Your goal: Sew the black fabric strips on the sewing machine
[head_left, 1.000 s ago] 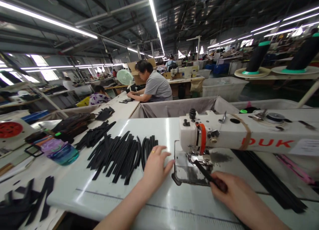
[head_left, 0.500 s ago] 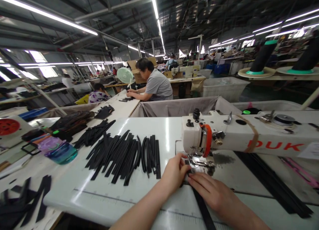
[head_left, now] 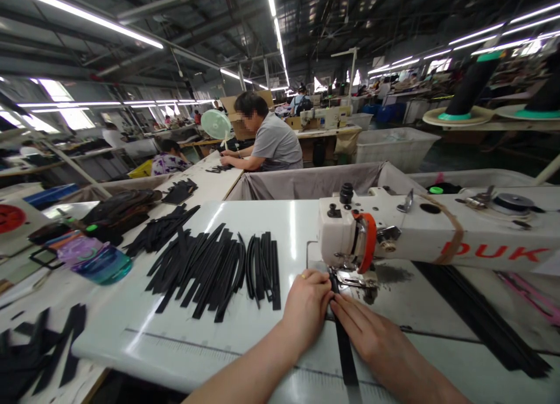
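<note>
While both hands meet at the front of the sewing machine (head_left: 402,236), a black strip (head_left: 345,351) runs between them, its far end beside the presser foot (head_left: 355,280). The left hand (head_left: 307,303) is curled, pinching the strip close to the metal; the right hand (head_left: 371,332) has its fingers straight and pressed together, tips on the strip, but its thumb is hidden, so I cannot tell whether it pinches too.

Large red letters on the machine's arm read "DUK"; a brown band (head_left: 450,246) wraps the arm and covers part of the D, and the right edge of the view cuts the arm off. A ruler scale (head_left: 184,343) is printed on the worktop (head_left: 131,363), its marks too fine to read, partly hidden by the left forearm.

The strip's near end fades out at the bottom edge. Loose black strips (head_left: 205,270) lie overlapping to the left, hard to count. Under the arm, longer black pieces (head_left: 485,322) are partly covered, near a pink object (head_left: 531,296) I cannot identify.
</note>
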Demonstrator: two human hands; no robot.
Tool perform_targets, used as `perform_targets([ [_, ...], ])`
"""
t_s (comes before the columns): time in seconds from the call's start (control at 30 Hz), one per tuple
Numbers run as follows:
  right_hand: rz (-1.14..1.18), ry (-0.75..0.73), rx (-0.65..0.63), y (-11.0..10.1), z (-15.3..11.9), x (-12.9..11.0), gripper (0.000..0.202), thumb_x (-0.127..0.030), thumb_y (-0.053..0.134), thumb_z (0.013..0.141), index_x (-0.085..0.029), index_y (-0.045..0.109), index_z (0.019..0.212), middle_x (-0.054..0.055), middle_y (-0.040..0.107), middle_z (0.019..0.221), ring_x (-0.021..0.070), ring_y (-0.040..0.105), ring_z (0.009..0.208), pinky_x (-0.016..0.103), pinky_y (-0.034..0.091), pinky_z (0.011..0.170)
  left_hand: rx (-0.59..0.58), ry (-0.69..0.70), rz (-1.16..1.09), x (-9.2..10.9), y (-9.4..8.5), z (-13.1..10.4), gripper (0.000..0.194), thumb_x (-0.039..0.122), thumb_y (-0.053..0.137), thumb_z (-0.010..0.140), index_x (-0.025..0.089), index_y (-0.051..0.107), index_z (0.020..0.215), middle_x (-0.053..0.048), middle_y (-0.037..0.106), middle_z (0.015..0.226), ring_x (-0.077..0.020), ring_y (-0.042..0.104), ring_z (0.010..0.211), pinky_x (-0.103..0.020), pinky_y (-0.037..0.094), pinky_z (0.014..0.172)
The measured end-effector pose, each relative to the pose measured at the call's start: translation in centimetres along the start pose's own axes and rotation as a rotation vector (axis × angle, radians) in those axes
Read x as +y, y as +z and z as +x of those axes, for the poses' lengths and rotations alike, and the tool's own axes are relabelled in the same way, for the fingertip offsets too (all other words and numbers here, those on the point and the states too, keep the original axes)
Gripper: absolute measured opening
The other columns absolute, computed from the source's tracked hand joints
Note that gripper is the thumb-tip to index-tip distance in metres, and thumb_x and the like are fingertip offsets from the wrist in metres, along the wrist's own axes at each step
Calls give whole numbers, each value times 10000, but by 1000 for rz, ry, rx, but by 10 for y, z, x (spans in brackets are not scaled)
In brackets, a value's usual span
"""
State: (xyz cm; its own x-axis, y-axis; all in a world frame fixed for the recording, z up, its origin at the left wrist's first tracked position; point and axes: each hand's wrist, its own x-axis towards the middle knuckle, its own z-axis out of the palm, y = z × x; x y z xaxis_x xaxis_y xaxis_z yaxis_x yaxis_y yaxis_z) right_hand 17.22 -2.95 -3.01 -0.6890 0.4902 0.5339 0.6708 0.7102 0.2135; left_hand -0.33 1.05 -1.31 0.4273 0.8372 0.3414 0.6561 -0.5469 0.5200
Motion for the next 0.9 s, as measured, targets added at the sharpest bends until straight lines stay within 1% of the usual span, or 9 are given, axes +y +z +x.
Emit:
perform_targets([
  [0.13,19,4,-5,-2,0,0,498,38,396,727,-47,631,1158,158,683,1164,235,657,1054,313,579,852,-43,14,27,0,2,0,237,139,481,923,199,690,828,-85,678,1002,-242,591,957,-423,492,915],
  [0.23,39,-9,-27,-3,-1,2,530,39,388,727,-60,617,1194,155,669,1199,226,641,1093,316,570,882,-55,26,26,-1,5,1,230,139,486,904,218,687,826,-89,666,1002,-254,588,965,-440,488,931],
  [0.37,57,-2,-14,-4,0,3,534,48,366,730,-68,627,1181,141,685,1171,219,648,1081,309,578,868,-58,35,29,-1,5,1,230,135,474,900,218,674,820,-90,654,993,-251,579,967,-429,492,921],
  [0.5,98,39,-32,-5,3,4,560,50,355,732,-93,616,1206,133,689,1164,208,648,1074,312,573,875,-61,37,41,0,2,2,260,131,444,918,219,664,811,-82,647,953,-237,576,942,-415,495,902],
  [0.7,134,38,-41,-7,3,4,505,29,382,763,-63,605,1207,147,686,1154,224,642,1079,329,569,883,-68,47,87,4,-1,4,227,98,458,915,183,636,804,-81,656,964,-228,581,936,-382,507,866],
  [0.9,169,115,-35,-4,4,4,501,36,386,781,-106,603,1209,127,687,1143,206,638,1078,323,560,891,-40,24,75,6,-3,3,229,118,440,927,183,640,833,-84,662,981,-230,582,942,-399,513,867],
])
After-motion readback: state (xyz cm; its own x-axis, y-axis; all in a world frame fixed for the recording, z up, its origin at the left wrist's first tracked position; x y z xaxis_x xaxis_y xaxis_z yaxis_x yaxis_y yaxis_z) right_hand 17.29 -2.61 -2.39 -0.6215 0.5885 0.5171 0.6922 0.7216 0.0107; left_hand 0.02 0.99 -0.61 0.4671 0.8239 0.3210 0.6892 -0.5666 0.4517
